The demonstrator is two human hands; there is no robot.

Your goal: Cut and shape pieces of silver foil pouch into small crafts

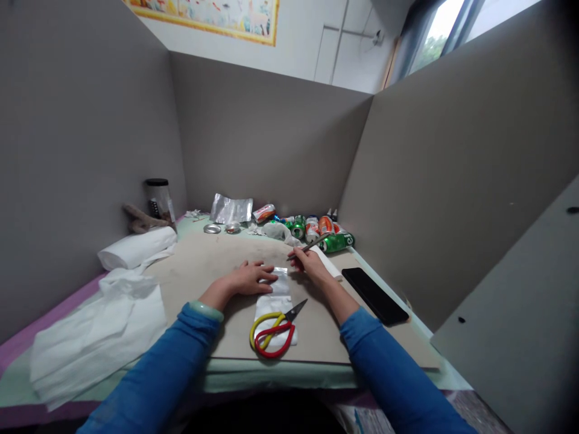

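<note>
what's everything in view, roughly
metallic sheets: count unclear, silver, centre
metal scissors: 1, red-yellow, centre
slim stick: 1, grey, centre
flat phone: 1, black, right
drinks cans: several, multicoloured, back
bent sheet: 1, silver, back
metallic discs: 2, silver, back
lidded jar: 1, clear, left
paper roll: 1, white, left
crumpled sheets: count unclear, white, left
branchlike piece: 1, brown, left
board: 1, beige, centre
partitions: several, grey, around
picture: 1, multicoloured, top
hands: 2, bare, centre
</note>
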